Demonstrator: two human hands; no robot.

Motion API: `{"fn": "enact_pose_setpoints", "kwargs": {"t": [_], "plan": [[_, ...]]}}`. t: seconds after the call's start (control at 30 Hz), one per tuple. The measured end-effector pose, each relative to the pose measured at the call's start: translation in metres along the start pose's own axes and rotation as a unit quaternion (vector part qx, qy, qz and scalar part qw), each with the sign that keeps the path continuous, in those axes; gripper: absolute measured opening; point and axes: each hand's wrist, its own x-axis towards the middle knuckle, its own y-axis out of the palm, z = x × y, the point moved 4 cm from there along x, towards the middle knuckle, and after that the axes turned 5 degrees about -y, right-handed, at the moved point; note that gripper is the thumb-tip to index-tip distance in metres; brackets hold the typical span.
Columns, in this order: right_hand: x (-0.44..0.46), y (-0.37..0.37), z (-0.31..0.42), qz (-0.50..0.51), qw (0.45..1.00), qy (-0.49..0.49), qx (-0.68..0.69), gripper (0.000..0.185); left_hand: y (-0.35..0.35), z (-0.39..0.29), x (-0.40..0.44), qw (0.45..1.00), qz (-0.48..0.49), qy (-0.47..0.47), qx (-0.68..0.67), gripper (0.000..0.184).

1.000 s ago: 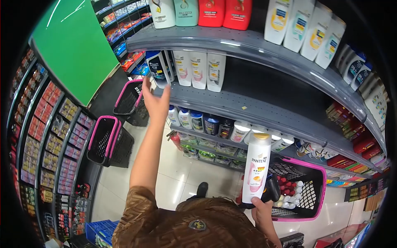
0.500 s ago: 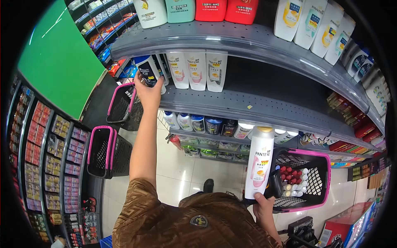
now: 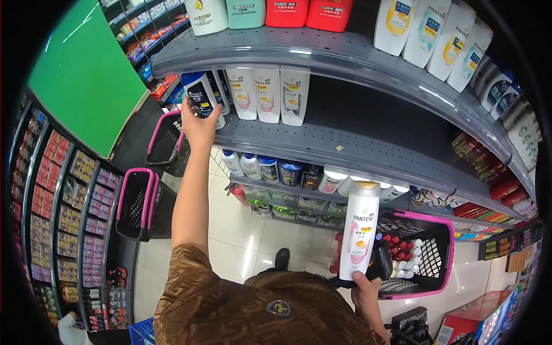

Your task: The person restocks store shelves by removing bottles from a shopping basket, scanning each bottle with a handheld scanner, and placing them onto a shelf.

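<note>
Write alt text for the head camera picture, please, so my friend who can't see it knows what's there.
A person in a brown shirt holds a white Pantene bottle in the right grip, the left grip around a blue-and-white bottle on a store shelf. At right, a pink-rimmed black basket holds small red and white items.

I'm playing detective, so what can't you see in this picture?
Head view:
Part of the dark bottle: behind the left hand.
Back of the held white bottle: facing away.
Tops of the red bottles: cut off by the upper edge.
Words on the basket's red items: too small.
</note>
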Motion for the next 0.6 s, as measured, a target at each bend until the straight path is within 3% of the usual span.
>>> {"fn": "enact_pose_setpoints", "kwargs": {"t": [0.17, 0.23, 0.33, 0.4, 0.43, 0.53, 0.57, 0.6], "plan": [[-0.003, -0.005, 0.008, -0.011, 1.0, -0.009, -0.012, 0.074, 0.001, 0.004, 0.002, 1.0, 0.005, 0.003, -0.03, 0.101], [-0.004, -0.001, 0.014, -0.007, 0.998, -0.058, -0.01, 0.074, -0.003, -0.003, -0.001, 1.0, 0.003, 0.003, -0.017, 0.102], [-0.005, -0.007, 0.008, 0.0, 1.0, -0.021, -0.01, 0.073, -0.007, -0.003, -0.01, 1.0, 0.017, -0.013, 0.0, 0.101], [-0.007, -0.005, 0.007, 0.0, 1.0, 0.004, 0.008, 0.074, -0.012, 0.008, -0.024, 0.996, -0.007, -0.001, -0.087, 0.096], [-0.007, -0.002, 0.006, 0.0, 0.999, 0.028, 0.026, 0.076, -0.018, 0.003, -0.041, 0.989, -0.015, 0.003, -0.147, 0.085], [-0.003, 0.003, -0.006, 0.008, 1.0, -0.013, 0.028, 0.073, -0.037, -0.021, -0.137, 0.983, 0.078, 0.008, -0.165, 0.062], [-0.003, 0.009, -0.006, 0.004, 0.999, -0.016, 0.028, 0.073, -0.033, -0.02, -0.179, 0.954, 0.209, -0.083, -0.199, 0.058], [-0.001, 0.019, -0.005, 0.015, 1.0, -0.013, 0.004, 0.072, -0.035, -0.041, -0.219, 0.867, 0.351, -0.154, -0.317, 0.055]]}}
